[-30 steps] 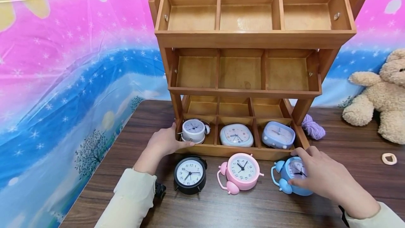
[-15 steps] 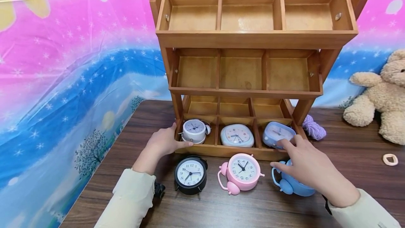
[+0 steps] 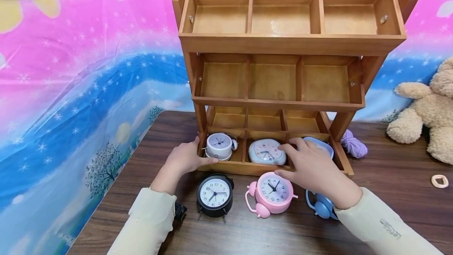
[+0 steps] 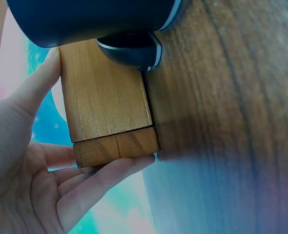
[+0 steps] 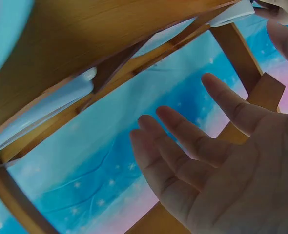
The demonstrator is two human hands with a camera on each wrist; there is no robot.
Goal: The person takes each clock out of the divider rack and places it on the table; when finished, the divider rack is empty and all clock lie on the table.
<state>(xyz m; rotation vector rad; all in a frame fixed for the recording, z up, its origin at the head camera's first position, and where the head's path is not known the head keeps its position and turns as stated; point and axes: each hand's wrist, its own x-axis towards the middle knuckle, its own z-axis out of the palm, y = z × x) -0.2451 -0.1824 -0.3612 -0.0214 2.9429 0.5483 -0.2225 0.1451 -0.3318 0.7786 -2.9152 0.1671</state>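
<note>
Right hand (image 3: 313,164), fingers relaxed and empty, has shifted leftward from blue twin-bell alarm clock (image 3: 323,206) to rounded pale-blue clock (image 3: 266,153), neither lifted; left hand (image 3: 182,158) grips wooden rack (image 3: 292,45)

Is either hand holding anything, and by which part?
The left hand grips the wooden rack by its bottom tray's left end; the right hand holds nothing.

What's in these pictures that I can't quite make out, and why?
Head view: the dial of the blue twin-bell alarm clock, hidden by the right hand and its cream sleeve.
Head view: most of the pale-blue rounded-rectangular clock in the brown wooden rack, behind that hand.
Head view: the tan plush teddy bear, partly cut off by the right edge.
Head view: dark lettering on that sleeve, too small to read.
</note>
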